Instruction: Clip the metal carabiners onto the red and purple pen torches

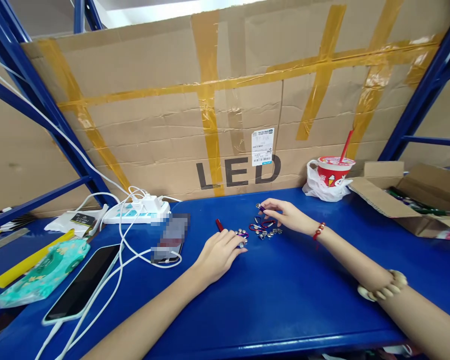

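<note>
My left hand (218,254) rests low on the blue table with its fingers curled together. A small silver metal piece (242,245) shows between its thumb and fingertips, partly covered. Just beyond these fingers lies a dark red stick-like piece (219,225). Over to the right, my right hand (285,215) pinches a small dark piece with a metal end (260,206), held a little above the table. Under and beside that hand are red and blue cord loops (255,227) and several small silver metal pieces (270,234).
White cables and a power strip (125,214) occupy the left side, with a phone (84,282), a blurred-out device (171,237) and a green packet (47,270). A red cup (333,172) and an open carton (412,200) stand at right. Behind rises a taped cardboard sheet (161,130).
</note>
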The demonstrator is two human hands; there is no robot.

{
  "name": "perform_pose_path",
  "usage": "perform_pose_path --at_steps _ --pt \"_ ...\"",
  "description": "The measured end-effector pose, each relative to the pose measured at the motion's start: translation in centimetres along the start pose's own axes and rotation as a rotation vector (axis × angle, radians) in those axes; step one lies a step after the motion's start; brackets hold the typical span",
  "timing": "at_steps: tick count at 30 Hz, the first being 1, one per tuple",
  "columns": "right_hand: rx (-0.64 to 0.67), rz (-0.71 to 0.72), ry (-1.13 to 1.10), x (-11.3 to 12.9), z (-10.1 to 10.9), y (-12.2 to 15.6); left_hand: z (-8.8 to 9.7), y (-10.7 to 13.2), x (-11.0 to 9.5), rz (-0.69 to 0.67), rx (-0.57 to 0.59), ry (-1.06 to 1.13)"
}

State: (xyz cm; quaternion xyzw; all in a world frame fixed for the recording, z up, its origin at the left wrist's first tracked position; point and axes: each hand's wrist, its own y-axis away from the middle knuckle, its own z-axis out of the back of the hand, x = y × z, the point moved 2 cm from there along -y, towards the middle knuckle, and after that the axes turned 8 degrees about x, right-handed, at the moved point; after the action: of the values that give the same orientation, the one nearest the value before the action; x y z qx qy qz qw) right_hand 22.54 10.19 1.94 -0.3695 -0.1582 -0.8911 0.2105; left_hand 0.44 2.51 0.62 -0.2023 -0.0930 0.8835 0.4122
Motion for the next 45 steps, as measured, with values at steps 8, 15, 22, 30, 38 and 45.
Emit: perform_pose_path --at_steps 8,15,22,30,38,45 --pt "-0.064 -0.13 -0.765 1.3 0.3 0.3 0.0 0.2 0.1 0.039 0.013 0.067" --pt "-0.13 -0.348 -1.361 1.8 0.4 0.5 0.0 0.0 0.2 0.086 0.027 0.081" --pt "-0.219 -0.376 -1.007 0.9 0.7 0.6 -0.1 0.0 0.3 0.086 0.046 0.072" --pt "-0.197 -0.332 -0.211 0.6 0.7 0.8 0.1 0.4 0.5 0.253 -0.002 0.077" --pt "-0.169 -0.283 0.334 -0.8 0.0 0.8 0.0 0.1 0.4 0.301 0.065 0.064" --pt "-0.143 0.127 0.438 3.2 -1.8 1.1 0.5 0.2 0.0 0.286 0.044 0.172"
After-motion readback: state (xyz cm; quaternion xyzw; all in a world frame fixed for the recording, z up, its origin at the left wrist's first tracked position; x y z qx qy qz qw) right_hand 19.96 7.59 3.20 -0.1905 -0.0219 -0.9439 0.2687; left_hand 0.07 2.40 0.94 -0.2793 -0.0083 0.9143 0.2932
